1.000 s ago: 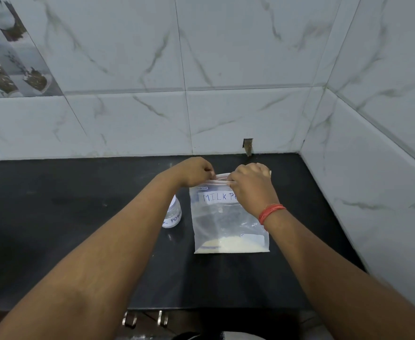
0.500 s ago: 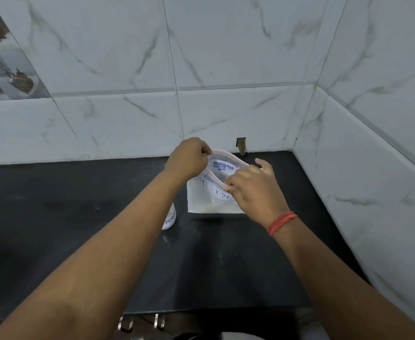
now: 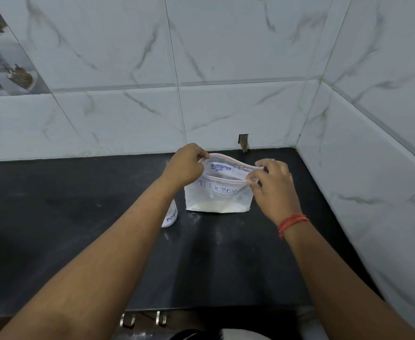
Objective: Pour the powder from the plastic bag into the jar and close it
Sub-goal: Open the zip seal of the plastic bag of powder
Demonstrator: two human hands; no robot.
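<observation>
A clear zip bag (image 3: pixel 216 195) marked "MILK POW" stands upright on the black counter (image 3: pixel 79 217), with white powder lying in its bottom. Its mouth gapes open. My left hand (image 3: pixel 186 165) pinches the left end of the bag's rim. My right hand (image 3: pixel 272 185) pinches the right end, its fingers on the near and far lips. A small clear jar (image 3: pixel 170 214) with a written label stands just left of the bag, mostly hidden behind my left forearm; its top is not visible.
White marble tiles form the back wall (image 3: pixel 177 69) and the right wall (image 3: pixel 373 168), which meet in a corner close behind the bag. A small notch (image 3: pixel 243 141) sits in the back wall. Metal hooks (image 3: pixel 162 317) hang below the counter's front edge.
The bag's zip was shut a second ago; both hands have pulled the lips apart, and my right hand has slid to the right end, widening the mouth.
</observation>
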